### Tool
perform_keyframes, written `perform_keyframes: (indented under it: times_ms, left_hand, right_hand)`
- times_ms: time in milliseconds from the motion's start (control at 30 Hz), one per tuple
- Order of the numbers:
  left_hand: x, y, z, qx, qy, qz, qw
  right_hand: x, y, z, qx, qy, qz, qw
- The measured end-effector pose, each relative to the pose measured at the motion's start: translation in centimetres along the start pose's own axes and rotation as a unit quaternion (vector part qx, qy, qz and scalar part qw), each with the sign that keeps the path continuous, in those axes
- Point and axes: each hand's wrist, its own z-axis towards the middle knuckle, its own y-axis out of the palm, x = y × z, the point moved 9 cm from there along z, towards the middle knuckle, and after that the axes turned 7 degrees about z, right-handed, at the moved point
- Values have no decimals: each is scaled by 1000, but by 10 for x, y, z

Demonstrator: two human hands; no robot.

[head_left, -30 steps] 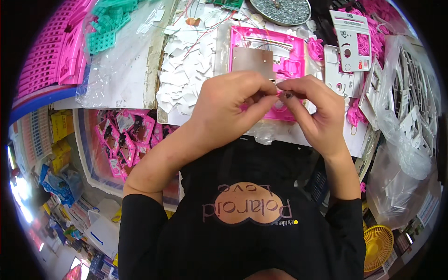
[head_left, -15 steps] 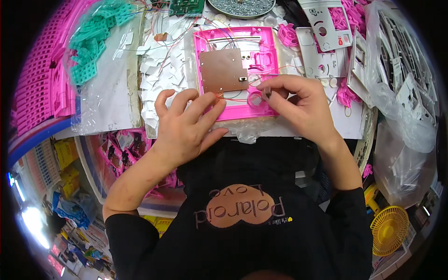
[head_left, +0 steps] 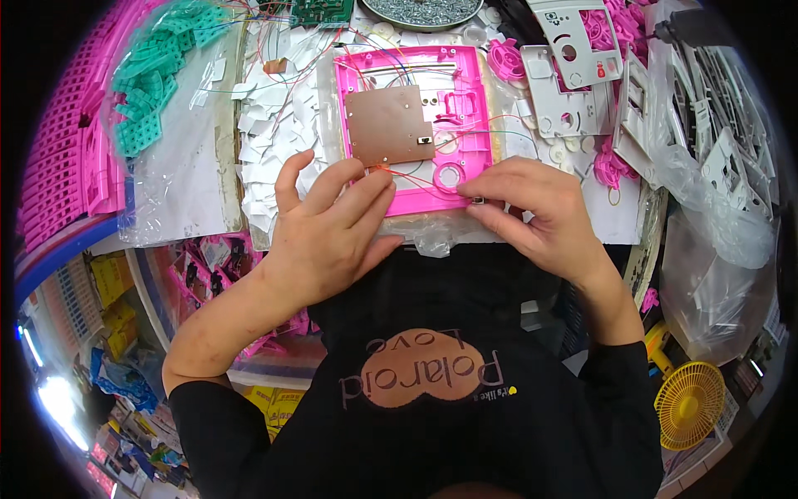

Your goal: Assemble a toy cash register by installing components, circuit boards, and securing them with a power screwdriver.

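pink housing, centre of frame, a bit above the middle. lies flat, inner side up. looks like thin moulded plastic: light, stiff, maybe slick, i'd guess. take it by the outer side walls, clear of the wiring. brown board sits in its left half, probably rigid; edges only. red wires by the board's lower edge look thin and floppy, ends likely fragile; don't lift by those.

left hand, left of centre: fingers spread, not closed on anything. fingertips at the housing's lower-left corner, beside the wires. can't tell if they press.

right hand, right of centre: thumb and index pinched together on a small metal part at the housing's lower-right corner. part is tiny, likely hard, easy to drop; hold by its body.

counts, left to right:
- pink grilles, far left: stacked, can't count
- teal pieces, upper left: heap, can't count
- green board, top edge: 1
- housing 1, brown board 1, red wires at least 2, metal part 1
- dish of metal bits, top edge: 1
- white panels, upper right: at least 3 outside the bag
- yellow fan, lower right: 1
- clear bag, right: 1
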Motion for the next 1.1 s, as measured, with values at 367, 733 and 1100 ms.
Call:
perform_keyframes:
  times_ms: [367, 733, 1100]
  left_hand:
    - [1, 6, 2, 87, -12, -83, 993]
    - [0, 6, 4, 95, -18, -97, 991]
    - [41, 21, 26, 53, 55, -94, 993]
  right_hand:
    - [-8, 5, -11, 17, -109, -169, 980]
    - [13, 5, -31, 99, -175, -213, 956]
    - [38, -3, -28, 52, -31, -54, 997]
